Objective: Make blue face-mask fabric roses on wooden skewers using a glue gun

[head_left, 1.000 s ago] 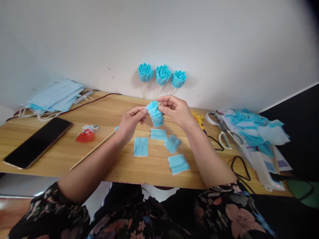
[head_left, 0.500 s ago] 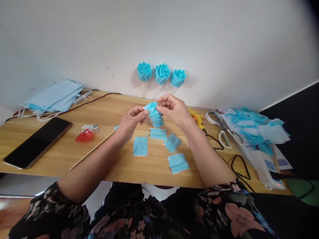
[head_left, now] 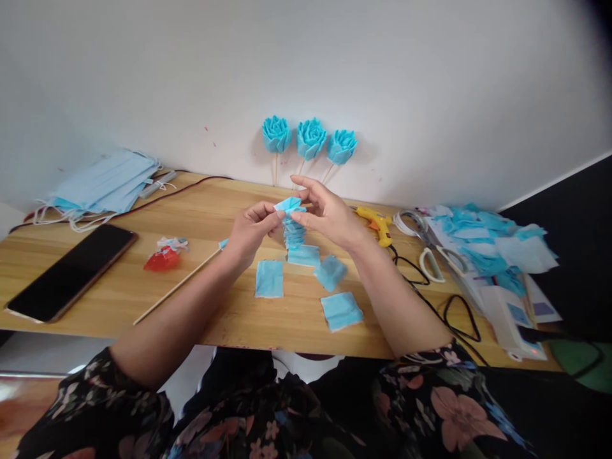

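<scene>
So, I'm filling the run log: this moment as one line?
left hand: pinching folded blue piece; right hand: at its edge; blue squares: on table; blue flowers: near wall

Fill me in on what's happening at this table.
A person is working two-handed at a wooden table. The left hand has a folded blue piece in its grip; the right hand is at that piece's edge, its hold unclear. In view just below are more folded pieces. Four loose blue pieces lie on the table; three blue flowers on sticks lean against the wall.
</scene>
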Available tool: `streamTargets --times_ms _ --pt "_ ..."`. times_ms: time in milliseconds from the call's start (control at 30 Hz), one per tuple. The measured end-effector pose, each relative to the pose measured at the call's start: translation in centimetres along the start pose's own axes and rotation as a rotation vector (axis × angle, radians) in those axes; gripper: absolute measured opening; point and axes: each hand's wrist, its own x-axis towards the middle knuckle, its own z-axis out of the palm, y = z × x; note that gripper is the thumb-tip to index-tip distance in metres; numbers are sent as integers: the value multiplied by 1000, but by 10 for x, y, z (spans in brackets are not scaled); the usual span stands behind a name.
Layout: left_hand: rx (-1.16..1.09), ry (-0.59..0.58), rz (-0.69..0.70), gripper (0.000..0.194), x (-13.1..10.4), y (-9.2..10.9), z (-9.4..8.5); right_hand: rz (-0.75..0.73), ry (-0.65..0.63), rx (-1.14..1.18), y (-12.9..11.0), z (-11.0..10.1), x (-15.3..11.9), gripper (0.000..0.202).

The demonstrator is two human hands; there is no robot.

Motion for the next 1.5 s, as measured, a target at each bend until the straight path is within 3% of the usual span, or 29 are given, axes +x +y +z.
streamTargets --times_ms 467,667,867,1133,1500 --pt "104 -14 54 30 -1 -2 -1 -19 35 -49 -1 10 -1 52" --pt "80 -91 76 39 -2 -1 -2 -20 46 -53 -3 10 -2 50" --pt "66 -25 54 33 -1 0 -1 0 2 25 -2 6 -2 59" --pt "65 16 54 29 0 0 -3 9 -27 108 -7 -4 -3 53" --pt "82 -73 66 36 -1 0 -3 -4 27 60 -4 2 -3 43"
